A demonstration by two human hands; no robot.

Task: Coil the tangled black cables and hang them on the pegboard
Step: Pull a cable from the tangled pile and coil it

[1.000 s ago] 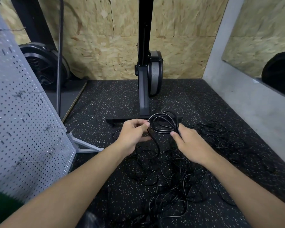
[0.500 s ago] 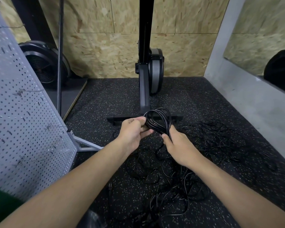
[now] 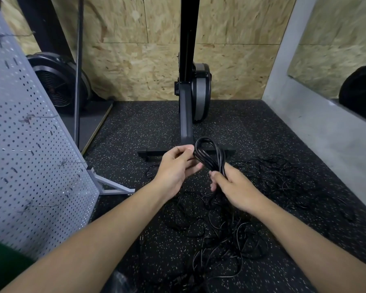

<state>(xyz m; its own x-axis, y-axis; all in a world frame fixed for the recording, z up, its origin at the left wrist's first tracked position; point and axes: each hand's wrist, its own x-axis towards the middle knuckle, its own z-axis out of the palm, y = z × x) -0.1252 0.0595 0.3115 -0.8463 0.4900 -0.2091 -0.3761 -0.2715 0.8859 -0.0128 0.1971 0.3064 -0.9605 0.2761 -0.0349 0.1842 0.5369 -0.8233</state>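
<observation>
Right hand (image 3: 235, 187) is gripping cable coil (image 3: 209, 154) at base; left hand (image 3: 176, 167) is pinching its side; tangled cables (image 3: 230, 240) are lying on floor (image 3: 135, 127).

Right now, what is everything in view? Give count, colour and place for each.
coil: one, black, held up between both hands
loose cables: a tangle, count unclear, black, on the floor below the hands
pegboard: one, light grey, standing at left
hooks: several, grey, on the pegboard
machine: one, black and grey, upright at centre back
fan: one, black, behind the pegboard
floor: one, black with pale specks
wall: one, tan chipboard, at back
mirror: one, at right
sleeve: one, green, bottom left
left hand: pinches the coil's left side
right hand: grips the coil's lower end
</observation>
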